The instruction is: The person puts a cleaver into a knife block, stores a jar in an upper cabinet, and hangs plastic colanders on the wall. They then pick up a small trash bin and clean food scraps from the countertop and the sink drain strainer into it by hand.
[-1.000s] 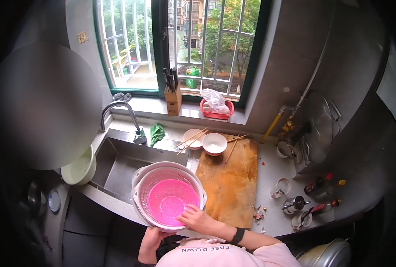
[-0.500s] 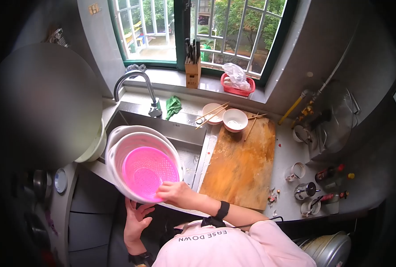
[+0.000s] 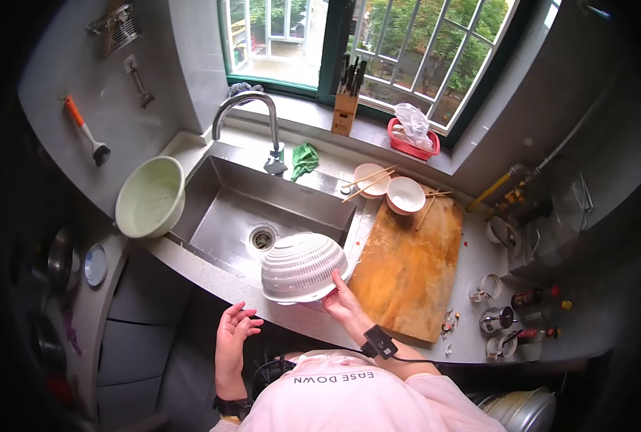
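A white slotted colander [image 3: 302, 265] is tilted with its outside turned up, over the front right of the steel sink [image 3: 227, 209]. My right hand [image 3: 344, 299] grips its rim on the right side, near the wooden board [image 3: 410, 270]. My left hand [image 3: 235, 327] is off to the left of the colander, below the counter edge, with its fingers apart and nothing in it. The pink basket's inside is out of sight; whether it is still within the colander cannot be told.
A pale green basin [image 3: 151, 198] sits left of the sink under the faucet [image 3: 273, 137]. Behind are a green cloth [image 3: 305, 160], two bowls [image 3: 406, 194] with chopsticks, a knife block [image 3: 344, 111] and a red basket [image 3: 412, 140]. Cups and bottles [image 3: 529, 296] stand at the right.
The colander has turned over from facing up and moved right. My left hand has come away from beneath it. The view has shifted left, showing the whole green basin and the wall brush.
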The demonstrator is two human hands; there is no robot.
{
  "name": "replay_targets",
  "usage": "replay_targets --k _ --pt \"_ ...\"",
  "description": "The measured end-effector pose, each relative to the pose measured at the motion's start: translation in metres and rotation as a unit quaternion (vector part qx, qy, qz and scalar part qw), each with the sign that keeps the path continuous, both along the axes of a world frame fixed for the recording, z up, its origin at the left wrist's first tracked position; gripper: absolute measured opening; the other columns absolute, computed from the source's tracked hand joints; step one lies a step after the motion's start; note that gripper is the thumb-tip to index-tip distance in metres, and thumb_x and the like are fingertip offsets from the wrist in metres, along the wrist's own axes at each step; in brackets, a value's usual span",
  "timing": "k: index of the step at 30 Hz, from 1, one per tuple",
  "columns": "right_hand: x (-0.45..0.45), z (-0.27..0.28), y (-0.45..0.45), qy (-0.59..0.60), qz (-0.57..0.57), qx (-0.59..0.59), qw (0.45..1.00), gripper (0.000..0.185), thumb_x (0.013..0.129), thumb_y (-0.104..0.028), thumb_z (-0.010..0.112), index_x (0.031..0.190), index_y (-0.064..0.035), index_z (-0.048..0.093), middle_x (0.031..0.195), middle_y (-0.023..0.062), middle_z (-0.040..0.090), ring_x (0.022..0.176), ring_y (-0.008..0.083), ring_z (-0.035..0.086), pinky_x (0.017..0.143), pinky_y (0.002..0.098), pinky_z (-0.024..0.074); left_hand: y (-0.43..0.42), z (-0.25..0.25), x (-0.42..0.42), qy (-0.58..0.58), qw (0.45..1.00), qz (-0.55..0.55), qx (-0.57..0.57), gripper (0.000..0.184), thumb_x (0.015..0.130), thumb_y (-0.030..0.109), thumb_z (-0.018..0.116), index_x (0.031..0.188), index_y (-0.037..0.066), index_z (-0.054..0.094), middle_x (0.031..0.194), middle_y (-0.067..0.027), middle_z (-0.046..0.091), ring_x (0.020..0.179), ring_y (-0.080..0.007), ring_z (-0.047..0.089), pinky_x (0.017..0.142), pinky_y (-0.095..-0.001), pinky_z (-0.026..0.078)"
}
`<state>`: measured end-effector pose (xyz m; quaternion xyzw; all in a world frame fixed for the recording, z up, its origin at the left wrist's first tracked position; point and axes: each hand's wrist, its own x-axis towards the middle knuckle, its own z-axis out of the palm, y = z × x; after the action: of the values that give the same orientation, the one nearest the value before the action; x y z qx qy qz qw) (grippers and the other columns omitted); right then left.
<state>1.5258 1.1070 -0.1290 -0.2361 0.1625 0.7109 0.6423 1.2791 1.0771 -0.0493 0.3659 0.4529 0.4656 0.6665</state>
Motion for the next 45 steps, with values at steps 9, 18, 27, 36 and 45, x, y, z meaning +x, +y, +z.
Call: replay_targets --k 9,18,27,36,45 --pt "-0.007 0.008 -0.007 -0.132 0.107 0.140 0.975 0.056 0.082 -0.034 0.062 0.127 -0.0086 0.040 0.121 0.0054 0.052 0.110 0.0193 0.050 0.095 0.0430 0.0406 0.015 -0.011 0.015 0.022 0.996 0.084 0.000 0.030 0.092 0.032 0.047 0.086 0.003 0.051 0.066 -0.0023 0.049 0.056 -0.0094 0.052 0.048 -0.0193 0.041" --pt "0.121 0.171 -0.049 -0.484 0.056 0.325 0.811 0.044 0.085 -0.022 0.062 0.123 -0.0053 0.049 0.114 0.0024 0.057 0.100 0.0113 0.054 0.090 0.0257 0.0417 0.012 0.045 0.039 0.025 0.998 -0.003 -0.056 0.031 0.094 0.020 0.041 0.065 0.010 0.035 0.057 0.0011 0.030 0.048 -0.0094 0.028 0.046 -0.0223 0.024" --pt "0.339 0.399 -0.180 -0.800 -0.305 0.238 0.458 0.046 0.084 -0.026 0.062 0.120 0.0002 0.048 0.111 0.0089 0.057 0.096 0.0141 0.057 0.086 0.0295 0.0443 -0.004 0.038 0.073 0.072 0.997 -0.007 -0.025 0.038 0.095 0.034 0.041 0.063 0.012 0.040 0.049 0.0029 0.029 0.038 -0.0077 0.027 0.036 -0.0214 0.018" --pt "0.454 0.398 -0.201 -0.846 -0.432 0.068 0.306 0.044 0.081 -0.037 0.065 0.104 0.0005 0.060 0.098 0.0035 0.061 0.090 0.0102 0.053 0.082 0.0263 0.0393 -0.026 0.025 0.089 0.061 0.997 0.021 -0.030 0.041 0.094 0.040 0.040 0.060 0.016 0.037 0.048 0.0042 0.032 0.037 -0.0068 0.027 0.035 -0.0212 0.017" --pt "0.557 0.342 -0.201 -0.797 -0.435 0.112 0.405 0.054 0.079 -0.034 0.067 0.118 -0.0002 0.051 0.112 0.0060 0.055 0.102 0.0147 0.049 0.091 0.0288 0.0353 -0.025 -0.003 0.079 0.031 0.999 -0.014 -0.014 0.050 0.093 0.044 0.041 0.054 0.013 0.034 0.045 0.0035 0.028 0.035 -0.0064 0.026 0.031 -0.0217 0.021"
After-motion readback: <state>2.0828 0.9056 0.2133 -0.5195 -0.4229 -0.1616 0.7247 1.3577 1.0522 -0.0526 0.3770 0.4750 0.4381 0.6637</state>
